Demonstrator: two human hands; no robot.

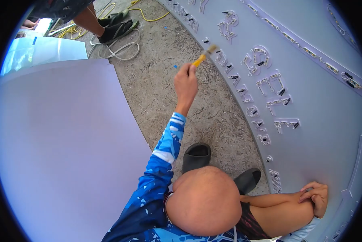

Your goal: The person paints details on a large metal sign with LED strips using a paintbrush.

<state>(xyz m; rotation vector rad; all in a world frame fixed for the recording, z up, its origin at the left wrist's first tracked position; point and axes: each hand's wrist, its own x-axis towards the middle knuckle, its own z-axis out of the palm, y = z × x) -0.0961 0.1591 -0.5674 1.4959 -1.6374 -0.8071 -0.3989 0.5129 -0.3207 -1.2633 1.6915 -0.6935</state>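
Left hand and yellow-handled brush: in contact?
Touching. The head view shows the left hand with its fingers closed around the lower end of the brush's yellow handle.

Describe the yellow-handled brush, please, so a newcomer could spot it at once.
Find the large pale board with letter outlines on the right. Near its curved edge, the left hand, in a blue patterned sleeve, holds a brush with a yellow handle. Unlike the yellow cord on the grey concrete floor, it is short and straight.

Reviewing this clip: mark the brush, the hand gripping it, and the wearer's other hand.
Brush [199,60]: head view, on its yellow handle.
Left hand [186,82]: head view, on the middle of the hand.
Right hand [319,196]: head view, on the middle of the hand.
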